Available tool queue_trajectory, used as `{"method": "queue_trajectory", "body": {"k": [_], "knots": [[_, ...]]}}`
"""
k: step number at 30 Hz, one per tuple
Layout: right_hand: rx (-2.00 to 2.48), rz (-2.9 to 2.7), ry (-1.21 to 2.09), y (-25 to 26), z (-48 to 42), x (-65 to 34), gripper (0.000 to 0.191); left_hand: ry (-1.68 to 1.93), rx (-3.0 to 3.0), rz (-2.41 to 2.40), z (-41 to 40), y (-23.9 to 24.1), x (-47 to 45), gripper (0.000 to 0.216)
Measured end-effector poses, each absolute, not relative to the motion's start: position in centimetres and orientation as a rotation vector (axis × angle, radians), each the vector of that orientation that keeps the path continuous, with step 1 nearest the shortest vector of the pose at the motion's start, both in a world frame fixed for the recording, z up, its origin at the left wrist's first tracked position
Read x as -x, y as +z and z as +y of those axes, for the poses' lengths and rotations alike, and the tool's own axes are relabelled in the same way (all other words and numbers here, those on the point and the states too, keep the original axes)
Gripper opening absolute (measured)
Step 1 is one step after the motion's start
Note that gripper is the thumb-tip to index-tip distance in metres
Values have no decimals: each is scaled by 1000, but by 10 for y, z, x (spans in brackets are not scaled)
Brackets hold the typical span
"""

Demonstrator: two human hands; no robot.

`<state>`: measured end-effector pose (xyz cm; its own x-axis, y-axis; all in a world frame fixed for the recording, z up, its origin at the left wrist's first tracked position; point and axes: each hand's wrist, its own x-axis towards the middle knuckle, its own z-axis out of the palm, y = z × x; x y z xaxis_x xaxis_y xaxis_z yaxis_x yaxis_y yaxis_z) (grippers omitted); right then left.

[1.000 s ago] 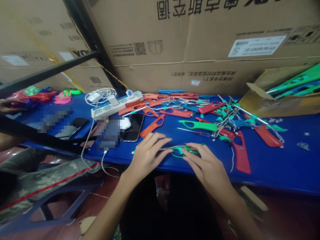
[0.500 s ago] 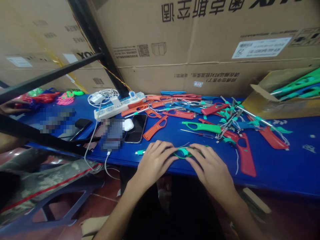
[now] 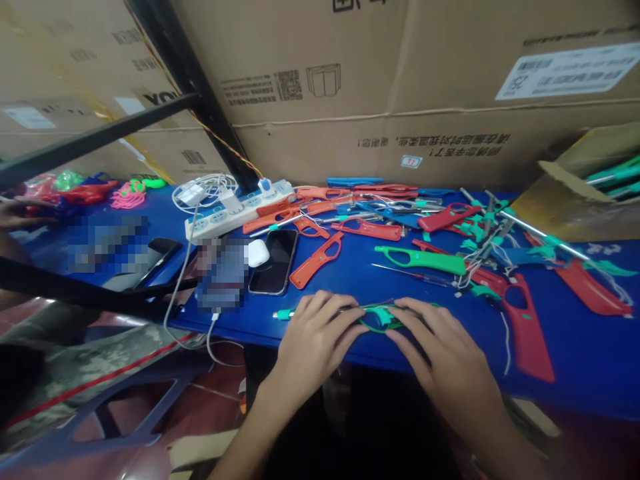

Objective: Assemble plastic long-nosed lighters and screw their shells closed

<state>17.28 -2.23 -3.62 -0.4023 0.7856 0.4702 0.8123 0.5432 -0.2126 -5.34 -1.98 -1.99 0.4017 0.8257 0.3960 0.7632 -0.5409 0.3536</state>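
Both hands hold a green long-nosed lighter [image 3: 379, 319] low over the front of the blue table. My left hand [image 3: 320, 333] is closed round its nozzle side, and the nozzle's tip pokes out to the left. My right hand [image 3: 440, 340] pinches the handle end, which its fingers largely cover. Between the fingertips a teal trigger piece shows inside the looped guard. Just beyond lie a bright green handle shell [image 3: 423, 259], a thin screwdriver [image 3: 413, 274] and an orange handle shell [image 3: 316, 261]. A red handle shell [image 3: 529, 330] rests to the right.
Lighter shells, metal tubes and wires are heaped at the back [image 3: 370, 207]. A carton [image 3: 560, 207] holding green lighters stands right. Left are a power strip [image 3: 240, 212], a phone [image 3: 274, 263] with a white earbud case [image 3: 258, 253], a black metal frame and another person's hand [image 3: 23, 212].
The view has shifted slightly, so the things at the right sit farther right in the picture. Both hands keep their hold on the green lighter with little change in grip.
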Motion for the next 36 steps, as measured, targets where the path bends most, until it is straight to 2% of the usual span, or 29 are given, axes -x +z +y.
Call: {"method": "queue_trajectory", "body": {"k": [11,17,25,31,36], "knots": [[1286,-2268,-36,-31,-18,-172,35,701,-2489,1453,-18,-15,49,21],[1238,-2279,8,-33,-12,-171,32,765,-2426,1424,-20,-14,53,22],[1225,-2217,122,-39,-14,-171,24,828,-2344,1450,-20,-16,55,36],[1231,-2175,59,-35,-17,-169,22,924,-2270,1509,-17,-19,60,27],[1231,-2153,50,-32,-18,-168,22,936,-2341,1614,-17,-22,60,33]]}}
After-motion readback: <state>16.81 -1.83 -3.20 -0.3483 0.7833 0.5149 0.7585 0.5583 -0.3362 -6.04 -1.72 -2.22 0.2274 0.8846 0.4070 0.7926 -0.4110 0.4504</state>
